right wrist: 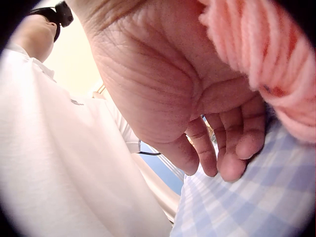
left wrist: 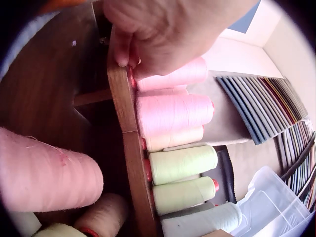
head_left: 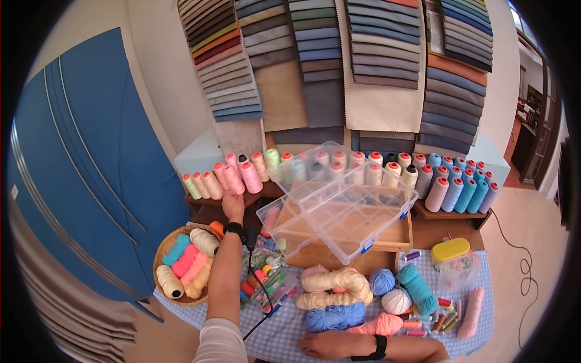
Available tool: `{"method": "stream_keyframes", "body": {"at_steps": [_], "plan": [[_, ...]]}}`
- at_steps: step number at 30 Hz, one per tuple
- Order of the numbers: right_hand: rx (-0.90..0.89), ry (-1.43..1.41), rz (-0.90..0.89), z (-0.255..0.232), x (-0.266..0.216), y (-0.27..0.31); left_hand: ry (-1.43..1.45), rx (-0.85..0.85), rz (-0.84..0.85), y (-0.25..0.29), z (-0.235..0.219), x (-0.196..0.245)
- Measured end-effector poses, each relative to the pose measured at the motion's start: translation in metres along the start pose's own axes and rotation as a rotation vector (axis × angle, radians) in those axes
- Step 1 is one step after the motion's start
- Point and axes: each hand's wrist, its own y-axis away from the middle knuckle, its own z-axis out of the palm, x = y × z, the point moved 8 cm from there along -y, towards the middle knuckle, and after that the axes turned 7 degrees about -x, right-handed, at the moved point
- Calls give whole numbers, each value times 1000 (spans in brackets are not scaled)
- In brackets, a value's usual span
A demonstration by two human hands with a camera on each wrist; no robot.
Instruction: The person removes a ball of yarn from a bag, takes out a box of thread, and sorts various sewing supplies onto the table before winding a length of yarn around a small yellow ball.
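Observation:
My left hand reaches to the front edge of the wooden shelf, its fingers curled at the red-rimmed base of a pink thread cone. In the left wrist view the left hand partly covers that cone; more pink and pale green cones stand beside it. My right hand rests near the front of the checked tablecloth. Loosely bent fingers with nothing between them show in the right wrist view, where the right hand lies beside a coral yarn skein.
A wicker basket of yarn stands left of the left forearm. A clear plastic case leans open over a wooden tray. Blue, cream and teal yarn lies mid-table. Several cones line the right shelf. A black cable crosses the table.

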Motion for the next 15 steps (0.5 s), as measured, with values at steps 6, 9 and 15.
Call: {"method": "stream_keyframes", "body": {"at_steps": [6,9,15], "plan": [[141,2,-116,13,14,2,-94,-16,106,1,12,6],[61,-7,-84,13,14,1,-71,-45,93,5,12,3],[-53,-33,-9,10,11,-1,143,2,53,37,-4,17]]}}
